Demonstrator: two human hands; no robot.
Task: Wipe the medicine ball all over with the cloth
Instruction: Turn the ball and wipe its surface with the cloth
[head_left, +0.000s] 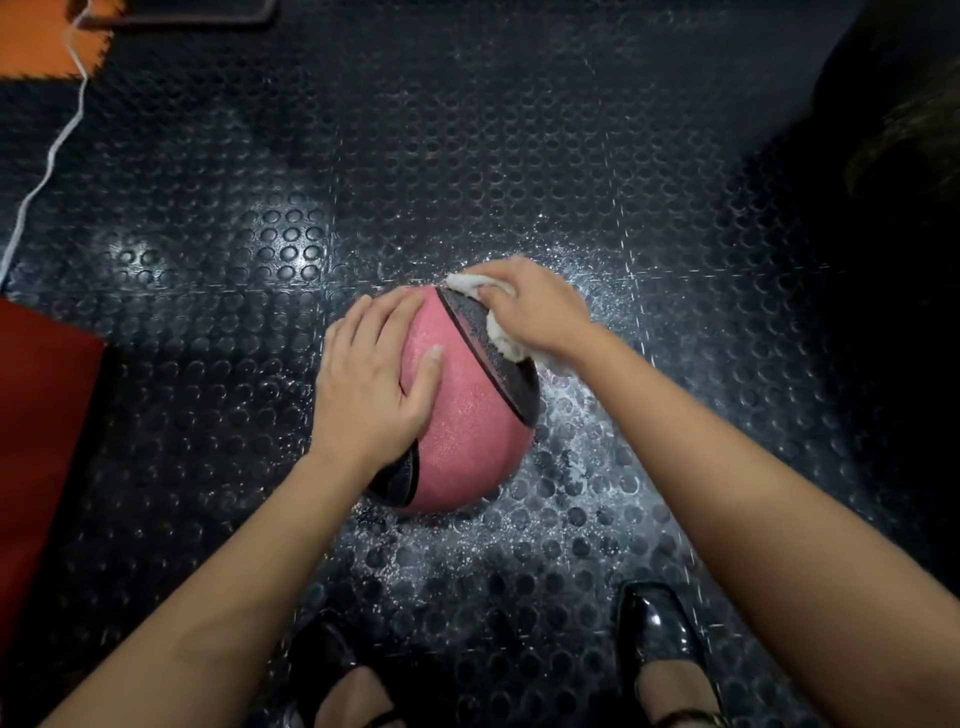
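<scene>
Nearest to me are two glossy black shoes (660, 629), toes pointing up the frame, planted on the studded black rubber floor (467, 156); my two bare forearms reach out over them toward the ball. I see the medicine ball (462, 410) sitting on that floor just ahead of the shoes, roughly at the middle of the view. It is pink with a pebbled skin and has black panels edged by dark stripes, one at its far right side and one at its near left.

My left hand (371, 382) lies flat on the ball's left flank, fingers straight and spread, thumb laid across the pink surface, so it is pressing rather than gripping. My right hand (530, 306) sits on the far right black panel with its fingers curled down over a white cloth (498, 332), bunching it against the ball (white edges poke out both beyond the fingertips and under the heel of the hand).

Around the ball the floor shines with pale specks. A white cord (49, 156) runs down the left side from an orange mat (47, 36) in the top corner, and a red mat (36, 415) lies at the left edge.
</scene>
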